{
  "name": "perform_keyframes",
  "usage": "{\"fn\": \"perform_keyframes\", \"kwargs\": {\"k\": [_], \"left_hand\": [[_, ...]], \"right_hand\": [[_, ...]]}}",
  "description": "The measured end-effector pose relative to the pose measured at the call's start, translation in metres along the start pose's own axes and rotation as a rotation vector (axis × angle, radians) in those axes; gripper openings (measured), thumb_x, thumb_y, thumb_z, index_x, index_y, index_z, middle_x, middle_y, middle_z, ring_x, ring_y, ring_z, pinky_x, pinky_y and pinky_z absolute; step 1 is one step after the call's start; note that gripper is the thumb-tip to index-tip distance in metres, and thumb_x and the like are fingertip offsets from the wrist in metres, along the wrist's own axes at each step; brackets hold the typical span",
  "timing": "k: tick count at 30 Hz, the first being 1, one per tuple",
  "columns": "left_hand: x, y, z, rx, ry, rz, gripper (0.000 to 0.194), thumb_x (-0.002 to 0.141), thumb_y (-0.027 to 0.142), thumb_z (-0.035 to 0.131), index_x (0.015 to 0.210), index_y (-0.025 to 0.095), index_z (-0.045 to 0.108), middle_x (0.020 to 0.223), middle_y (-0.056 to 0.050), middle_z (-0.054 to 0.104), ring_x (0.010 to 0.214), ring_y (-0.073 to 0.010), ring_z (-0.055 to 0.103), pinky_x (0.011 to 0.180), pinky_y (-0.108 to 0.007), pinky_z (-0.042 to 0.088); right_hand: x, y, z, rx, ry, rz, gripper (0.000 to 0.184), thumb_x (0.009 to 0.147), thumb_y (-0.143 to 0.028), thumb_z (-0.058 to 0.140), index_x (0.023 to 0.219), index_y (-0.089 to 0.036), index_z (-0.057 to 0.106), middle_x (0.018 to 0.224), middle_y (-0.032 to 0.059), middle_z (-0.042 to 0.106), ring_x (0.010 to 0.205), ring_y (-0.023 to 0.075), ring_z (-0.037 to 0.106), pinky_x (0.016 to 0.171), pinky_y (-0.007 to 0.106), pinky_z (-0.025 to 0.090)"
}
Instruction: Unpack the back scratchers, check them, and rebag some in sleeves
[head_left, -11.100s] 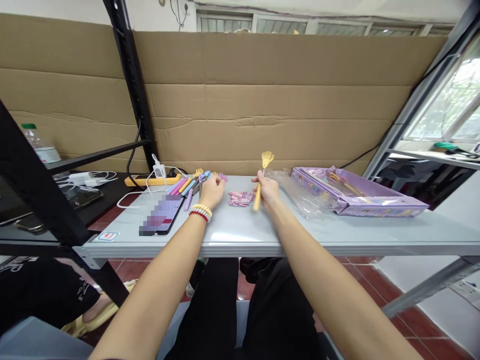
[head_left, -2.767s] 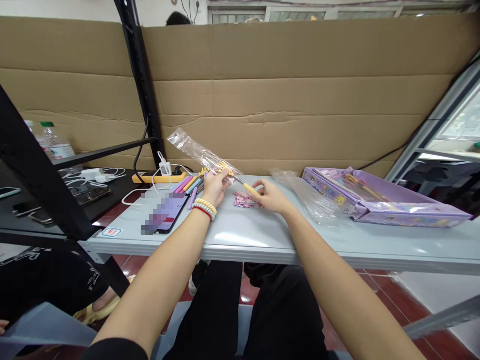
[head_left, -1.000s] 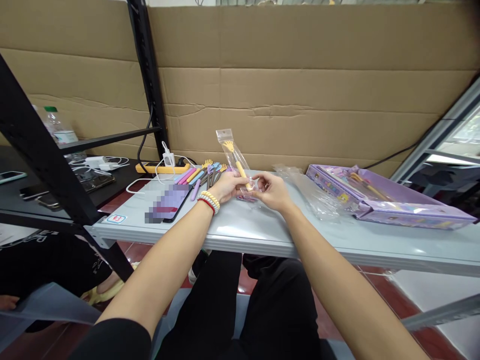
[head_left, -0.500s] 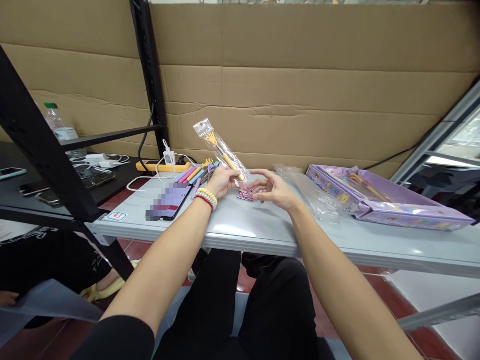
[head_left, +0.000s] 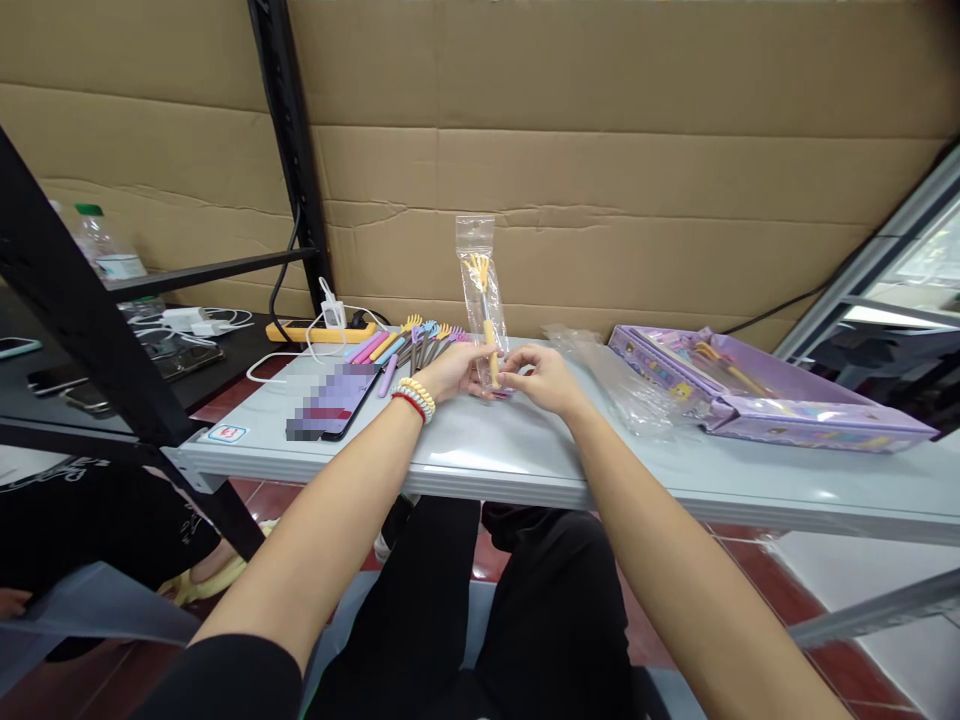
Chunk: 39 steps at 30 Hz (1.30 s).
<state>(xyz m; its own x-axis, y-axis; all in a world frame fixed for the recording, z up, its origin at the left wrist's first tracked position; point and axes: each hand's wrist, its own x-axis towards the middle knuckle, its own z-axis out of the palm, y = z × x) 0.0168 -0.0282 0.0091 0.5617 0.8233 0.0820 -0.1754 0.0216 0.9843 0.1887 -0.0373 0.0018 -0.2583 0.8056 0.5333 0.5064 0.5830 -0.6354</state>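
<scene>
My left hand (head_left: 457, 370) pinches the lower end of a clear plastic sleeve (head_left: 480, 290) that stands upright above the grey table (head_left: 525, 460). Inside the sleeve is a yellow hand-shaped back scratcher (head_left: 486, 320). My right hand (head_left: 541, 378) is at the sleeve's bottom edge with its fingers curled against it. Beads circle my left wrist. Small pink printed cards lie under my hands, mostly hidden.
A row of coloured back scratchers (head_left: 405, 345) lies left of my hands beside a phone (head_left: 334, 400). Empty clear sleeves (head_left: 615, 385) and a purple box (head_left: 757, 395) sit to the right. A yellow power strip (head_left: 319, 330), cables and a bottle (head_left: 101, 255) are on the black shelf at left.
The bagged scratcher has swung from leaning left to standing upright. My right hand has closed in from an open reach onto the sleeve's lower end.
</scene>
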Motion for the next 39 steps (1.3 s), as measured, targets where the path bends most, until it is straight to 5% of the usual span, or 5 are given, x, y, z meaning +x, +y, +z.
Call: {"fn": "perform_keyframes", "kwargs": {"k": [10, 14, 17, 23, 39], "left_hand": [[0.006, -0.004, -0.004, 0.145, 0.191, 0.148, 0.034, 0.063, 0.004, 0.07, 0.092, 0.013, 0.057, 0.072, 0.001, 0.058, 0.061, -0.0103, 0.058, 0.061, -0.027, 0.051], [0.01, -0.005, -0.01, 0.252, 0.424, 0.247, 0.029, 0.062, 0.0, 0.065, 0.085, 0.014, 0.056, 0.075, 0.0, 0.059, 0.065, -0.0109, 0.057, 0.069, -0.028, 0.05], [0.012, -0.008, -0.015, 0.354, 0.515, 0.277, 0.032, 0.06, 0.001, 0.066, 0.088, 0.014, 0.058, 0.081, -0.003, 0.063, 0.074, -0.0144, 0.059, 0.076, -0.03, 0.049], [0.016, -0.013, -0.021, 0.406, 0.549, 0.265, 0.04, 0.056, 0.004, 0.069, 0.094, 0.016, 0.063, 0.087, -0.005, 0.067, 0.085, -0.0196, 0.062, 0.083, -0.031, 0.047], [0.017, -0.013, -0.021, 0.675, 0.625, 0.222, 0.034, 0.059, 0.0, 0.058, 0.089, 0.016, 0.066, 0.091, -0.008, 0.069, 0.087, -0.0227, 0.062, 0.084, -0.034, 0.045]], "right_hand": [[0.007, 0.014, -0.001, 0.268, 0.052, 0.097, 0.029, 0.06, -0.036, 0.068, 0.076, -0.017, 0.053, 0.072, 0.0018, 0.059, 0.061, 0.0127, 0.052, 0.057, 0.027, 0.044], [0.011, 0.032, -0.003, -0.11, 0.153, 0.223, 0.021, 0.068, -0.023, 0.057, 0.087, -0.016, 0.06, 0.082, 0.0061, 0.062, 0.074, 0.0166, 0.057, 0.073, 0.031, 0.045], [0.01, 0.04, 0.001, -0.411, -0.005, 0.261, 0.033, 0.075, -0.028, 0.057, 0.104, -0.015, 0.064, 0.103, 0.0112, 0.063, 0.095, 0.0221, 0.056, 0.086, 0.034, 0.041], [0.011, 0.037, 0.008, -0.634, -0.227, 0.445, 0.047, 0.083, -0.049, 0.048, 0.113, -0.017, 0.065, 0.127, 0.0164, 0.053, 0.119, 0.0364, 0.041, 0.093, 0.045, 0.033], [0.017, 0.024, 0.03, -0.634, -0.111, 0.352, 0.048, 0.085, -0.055, 0.041, 0.105, -0.022, 0.07, 0.118, 0.0153, 0.055, 0.117, 0.0345, 0.039, 0.093, 0.047, 0.031]]}}
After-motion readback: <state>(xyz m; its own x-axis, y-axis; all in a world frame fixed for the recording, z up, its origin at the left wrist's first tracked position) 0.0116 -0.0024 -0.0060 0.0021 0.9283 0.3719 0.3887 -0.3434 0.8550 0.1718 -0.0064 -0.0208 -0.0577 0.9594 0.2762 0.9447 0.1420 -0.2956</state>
